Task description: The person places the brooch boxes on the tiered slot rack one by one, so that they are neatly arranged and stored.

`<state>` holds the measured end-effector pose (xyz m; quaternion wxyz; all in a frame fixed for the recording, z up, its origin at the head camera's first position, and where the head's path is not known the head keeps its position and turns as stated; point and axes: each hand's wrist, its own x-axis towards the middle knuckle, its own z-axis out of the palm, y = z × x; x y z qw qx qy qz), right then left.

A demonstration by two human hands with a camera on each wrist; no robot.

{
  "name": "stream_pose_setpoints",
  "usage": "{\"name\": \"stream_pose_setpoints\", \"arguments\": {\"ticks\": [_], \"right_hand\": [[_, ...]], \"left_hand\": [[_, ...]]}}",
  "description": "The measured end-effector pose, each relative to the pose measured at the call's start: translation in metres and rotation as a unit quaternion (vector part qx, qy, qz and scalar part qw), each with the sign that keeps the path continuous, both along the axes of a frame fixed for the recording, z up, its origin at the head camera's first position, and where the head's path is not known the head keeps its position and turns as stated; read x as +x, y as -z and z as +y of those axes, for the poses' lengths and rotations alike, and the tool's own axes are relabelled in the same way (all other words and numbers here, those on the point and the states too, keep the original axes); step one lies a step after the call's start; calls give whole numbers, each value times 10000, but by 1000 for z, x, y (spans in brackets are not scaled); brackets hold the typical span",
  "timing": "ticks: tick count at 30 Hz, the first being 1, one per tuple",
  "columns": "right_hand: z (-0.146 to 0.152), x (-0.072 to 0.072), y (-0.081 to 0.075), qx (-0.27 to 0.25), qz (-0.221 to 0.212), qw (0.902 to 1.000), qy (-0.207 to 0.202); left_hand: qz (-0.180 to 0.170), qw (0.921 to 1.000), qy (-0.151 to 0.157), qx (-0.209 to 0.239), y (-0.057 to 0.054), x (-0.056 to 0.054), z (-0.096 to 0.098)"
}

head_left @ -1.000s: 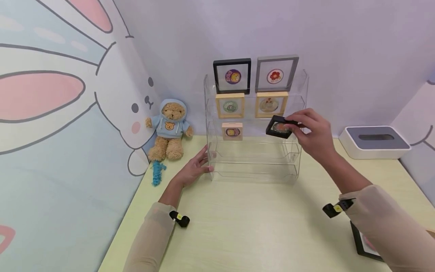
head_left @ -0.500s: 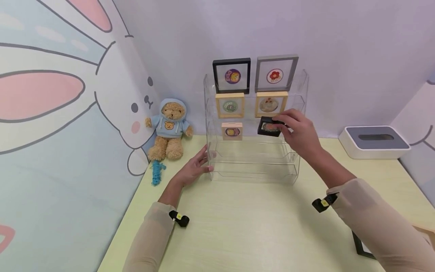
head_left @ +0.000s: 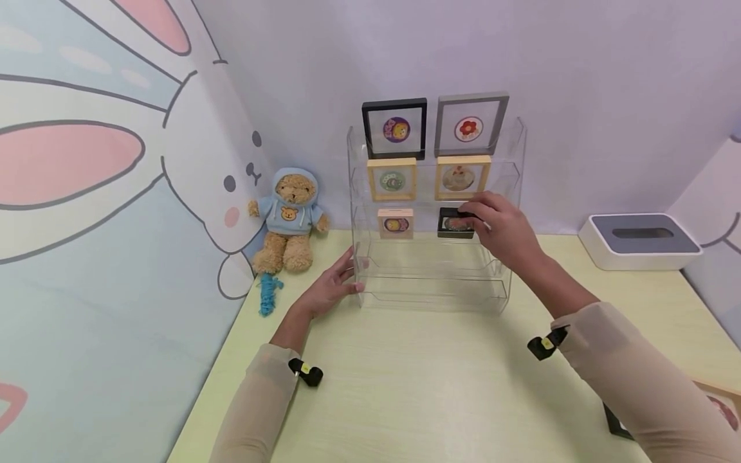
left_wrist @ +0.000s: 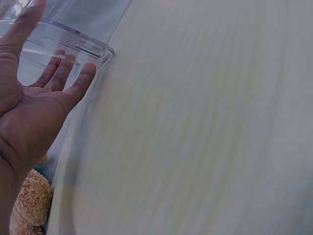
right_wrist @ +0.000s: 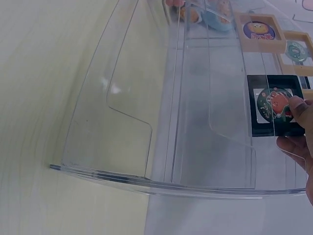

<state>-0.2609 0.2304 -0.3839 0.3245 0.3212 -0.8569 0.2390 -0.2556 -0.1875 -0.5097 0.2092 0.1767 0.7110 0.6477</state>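
Observation:
My right hand [head_left: 505,226] pinches a small black photo frame [head_left: 446,229] with a round picture in it. In the head view the frame stands upright at the third tier of a clear acrylic display rack [head_left: 431,287], right of a small light-wood frame [head_left: 396,224]. Seen from the right wrist, my thumb lies over the face of the black frame [right_wrist: 259,117], and the other fingers are partly hidden behind it. My left hand [head_left: 327,292] rests against the rack's left side, its fingers spread and fairly straight, as the left wrist view confirms.
Upper tiers hold a black frame [head_left: 396,156], a grey frame [head_left: 471,98] and two light-wood frames. A teddy bear [head_left: 289,215] and blue yarn [head_left: 267,294] sit left; a tissue box [head_left: 639,241] stands right. More frames [head_left: 616,421] lie partly under the right forearm.
My right hand has moved left and slightly down with the small black frame, which has gone from tilted to upright at the third tier. The left hand has stayed in place.

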Motion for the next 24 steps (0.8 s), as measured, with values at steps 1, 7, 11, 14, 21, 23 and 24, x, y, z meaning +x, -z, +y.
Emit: {"name": "stream_pose_setpoints", "arguments": {"ticks": [1,7,11,14,21,23,24], "right_hand": [[0,0,0,13,9,10000,-11],[0,-1,0,152,25,9999,6],[5,2,-1,254,128,9996,88],[13,7,-4,188,335,9992,82],[47,31,-10,-59,841,9963,-135],[60,40,-9,-68,966,9952,-133],[67,44,-8,-68,1000,9949,-107]], "left_hand": [[-6,10000,-6,19,0,0,0],[34,10000,25,-24,0,-1,0],[49,9999,12,-122,1,-1,-1],[44,9999,6,-128,2,-2,-1],[-51,9999,38,-148,3,-2,-1],[-73,9998,25,-190,3,-2,-2],[-83,9998,21,-196,2,-2,-2]]}}
